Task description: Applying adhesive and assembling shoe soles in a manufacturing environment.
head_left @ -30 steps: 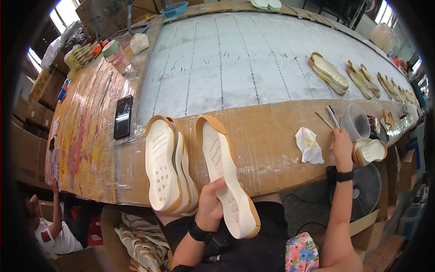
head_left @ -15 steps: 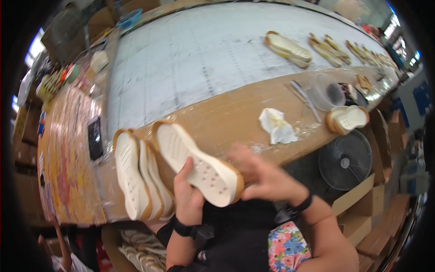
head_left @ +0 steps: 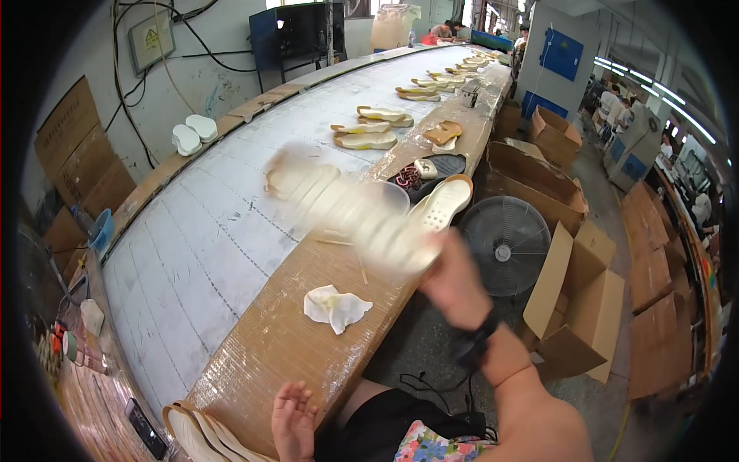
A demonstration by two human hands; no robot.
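Observation:
My right hand point(head_left: 456, 283) is closed round one end of a cream shoe sole with a tan rim point(head_left: 339, 196), which is smeared by motion above the work table. Beyond that hand, another cream sole with small holes point(head_left: 445, 206) lies at the table's right edge, partly covered by the blurred one. My left hand point(head_left: 294, 420) is low in the picture over the near table edge, fingers apart and holding nothing. Beside it at the lower left stand several cream soles leaning together point(head_left: 202, 433), cut off by the picture's rim.
A crumpled white cloth point(head_left: 336, 308) lies on the brown-covered strip. Pairs of soles point(head_left: 366, 141) line the pale belt. A clear tub point(head_left: 391, 198) is partly hidden. A floor fan point(head_left: 504, 245) and an open cardboard box point(head_left: 573, 308) stand right; a phone point(head_left: 146, 430) lies lower left.
The sole has passed from my left hand to my right, which has swung it outward over the table. My left hand has let go. The view has turned to the right.

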